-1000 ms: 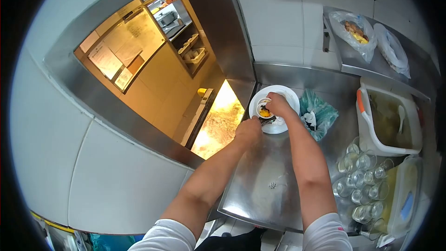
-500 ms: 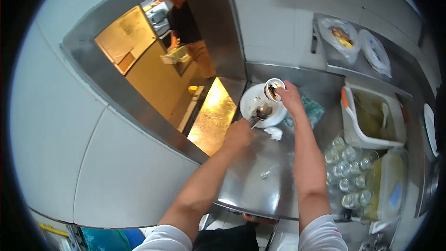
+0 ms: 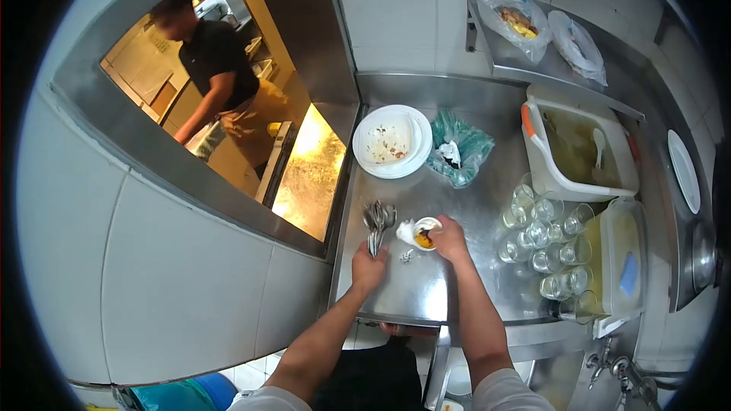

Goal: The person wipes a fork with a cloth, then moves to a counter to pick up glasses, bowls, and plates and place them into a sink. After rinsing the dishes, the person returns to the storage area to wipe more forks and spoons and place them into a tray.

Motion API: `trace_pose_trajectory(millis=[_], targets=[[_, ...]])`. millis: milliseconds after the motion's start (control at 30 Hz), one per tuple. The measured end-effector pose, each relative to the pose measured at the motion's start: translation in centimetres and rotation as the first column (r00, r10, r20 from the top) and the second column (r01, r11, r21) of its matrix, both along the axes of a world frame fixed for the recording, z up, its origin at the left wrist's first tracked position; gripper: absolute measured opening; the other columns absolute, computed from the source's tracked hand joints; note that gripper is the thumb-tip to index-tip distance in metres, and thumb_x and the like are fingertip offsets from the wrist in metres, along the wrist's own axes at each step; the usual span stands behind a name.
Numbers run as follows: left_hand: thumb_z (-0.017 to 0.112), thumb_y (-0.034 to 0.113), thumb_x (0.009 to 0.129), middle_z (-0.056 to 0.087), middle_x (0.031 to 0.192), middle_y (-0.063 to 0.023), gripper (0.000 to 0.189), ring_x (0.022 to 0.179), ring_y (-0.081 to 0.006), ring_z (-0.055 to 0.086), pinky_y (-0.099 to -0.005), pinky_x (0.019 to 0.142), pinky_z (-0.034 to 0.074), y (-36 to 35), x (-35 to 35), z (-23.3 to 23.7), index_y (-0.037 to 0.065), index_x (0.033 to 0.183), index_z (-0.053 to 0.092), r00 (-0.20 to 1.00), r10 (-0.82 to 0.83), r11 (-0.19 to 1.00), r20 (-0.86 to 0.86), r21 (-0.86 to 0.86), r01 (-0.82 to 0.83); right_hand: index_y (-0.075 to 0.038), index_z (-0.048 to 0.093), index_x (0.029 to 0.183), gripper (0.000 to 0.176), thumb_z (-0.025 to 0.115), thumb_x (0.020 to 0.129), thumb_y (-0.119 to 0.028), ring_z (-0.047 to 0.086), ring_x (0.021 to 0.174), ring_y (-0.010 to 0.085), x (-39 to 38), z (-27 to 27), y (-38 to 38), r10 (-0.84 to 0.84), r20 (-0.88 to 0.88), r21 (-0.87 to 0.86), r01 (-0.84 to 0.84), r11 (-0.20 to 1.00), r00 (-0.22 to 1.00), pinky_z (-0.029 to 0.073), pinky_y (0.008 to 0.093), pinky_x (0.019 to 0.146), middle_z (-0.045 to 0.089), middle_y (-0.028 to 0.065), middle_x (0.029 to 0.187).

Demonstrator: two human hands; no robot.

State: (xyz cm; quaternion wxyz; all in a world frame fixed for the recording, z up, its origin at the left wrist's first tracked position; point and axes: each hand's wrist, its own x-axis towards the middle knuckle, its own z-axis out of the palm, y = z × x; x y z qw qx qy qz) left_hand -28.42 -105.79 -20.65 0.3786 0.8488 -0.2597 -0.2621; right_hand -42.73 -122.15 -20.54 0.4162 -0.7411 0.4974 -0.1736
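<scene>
My left hand [image 3: 368,268] is closed around the handles of several spoons [image 3: 378,217], their bowls pointing away from me over the steel counter [image 3: 403,297]. My right hand [image 3: 448,239] grips a small white cup [image 3: 428,234] with orange and dark residue inside. A crumpled white napkin [image 3: 407,231] touches the cup's left side. Farther back, stacked white plates [image 3: 391,141] hold food scraps. Beside them lies an open green plastic bag [image 3: 462,148] with something white and dark in it.
Several glasses [image 3: 546,232] stand at the right, near a white tub [image 3: 571,186] of murky liquid. Bagged food [image 3: 518,23] rests on a wall shelf [image 3: 487,38]. Through the hatch, a person [image 3: 217,68] in dark clothing leans over.
Both my hands have moved back from the plates toward me, with the spoons and the cup. The view has shifted. The person beyond the hatch has come nearer and bent over.
</scene>
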Motion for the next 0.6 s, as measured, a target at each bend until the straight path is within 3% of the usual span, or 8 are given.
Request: trace_pose_trajectory(millis=[67,100,167,367,500,567,600], targets=[[0.066,0.027,0.081,0.064,0.077,-0.0194,0.031,0.071,-0.0347,0.062,-0.0398,0.067,0.047,0.3,-0.6,-0.1,-0.001,0.092,0.057,0.995,0.05,0.977,-0.09,-0.201,-0.068,-0.002,0.061,0.099,0.027,0.059,0.075,-0.013,0.061,0.092,0.0369,0.1,0.9,1.7,0.157,-0.062,0.017,-0.156,0.988,0.986,0.048,0.0395,0.081,0.064,0.022,0.095],[0.066,0.027,0.081,0.064,0.077,-0.0194,0.031,0.071,-0.0347,0.062,-0.0398,0.067,0.047,0.5,-0.6,0.0,-0.001,0.092,0.057,0.994,0.051,0.977,-0.092,-0.201,-0.068,-0.003,0.061,0.1,0.027,0.059,0.075,-0.012,0.061,0.093,0.0366,0.2,0.6,2.6,0.194,-0.098,0.014,-0.194,0.981,0.976,0.048,0.0404,0.082,0.064,0.022,0.096],[0.066,0.026,0.082,0.063,0.073,-0.0166,0.029,0.068,-0.0302,0.061,-0.0389,0.065,0.047,1.7,-0.6,0.1,0.0,0.091,0.057,0.999,0.037,0.96,0.004,-0.279,-0.034,-0.004,0.061,0.101,0.027,0.058,0.076,-0.012,0.061,0.094,0.0363,0.3,0.0,3.6,0.172,-0.142,0.009,-0.172,0.985,0.975,0.048,0.0415,0.083,0.064,0.0214,0.097],[0.066,0.028,0.083,0.061,0.071,-0.016,0.03,0.064,-0.0261,0.059,-0.039,0.063,0.046,4.4,0.2,-0.1,0.0,0.088,0.055,0.998,0.05,0.996,0.036,-0.074,-0.047,-0.005,0.061,0.104,0.029,0.058,0.076,-0.01,0.06,0.096,0.0375,-1.6,0.2,1.2,0.122,-0.163,-0.022,-0.128,0.992,0.979,0.047,0.0425,0.086,0.064,0.0216,0.098],[0.066,0.028,0.082,0.061,0.069,-0.0162,0.032,0.062,-0.0266,0.058,-0.0399,0.062,0.045,6.4,0.2,-1.2,-0.001,0.085,0.054,0.998,0.067,0.986,-0.013,-0.151,-0.068,-0.003,0.062,0.099,0.027,0.059,0.073,-0.01,0.061,0.093,0.0363,-3.7,0.5,-0.4,0.131,-0.222,-0.103,-0.157,0.982,0.966,0.047,0.0422,0.081,0.064,0.0215,0.095],[0.066,0.028,0.082,0.058,0.066,-0.014,0.032,0.059,-0.0236,0.055,-0.0392,0.059,0.044,7.0,0.3,-0.6,0.0,0.083,0.053,0.998,0.044,0.992,-0.037,-0.115,-0.048,-0.003,0.062,0.102,0.029,0.059,0.074,-0.01,0.059,0.096,0.0363,-4.1,1.1,-0.8,0.152,-0.286,-0.042,-0.171,0.984,0.946,0.046,0.0422,0.084,0.063,0.0208,0.098],[0.066,0.028,0.082,0.058,0.066,-0.014,0.032,0.059,-0.0236,0.055,-0.0392,0.059,0.044,7.2,0.2,-0.3,0.0,0.083,0.053,0.998,0.045,0.992,-0.038,-0.116,-0.05,-0.003,0.061,0.105,0.031,0.059,0.074,-0.009,0.058,0.098,0.0368,-4.3,1.4,-0.6,0.087,-0.321,-0.188,-0.153,0.97,0.943,0.046,0.042,0.085,0.062,0.0196,0.102]])
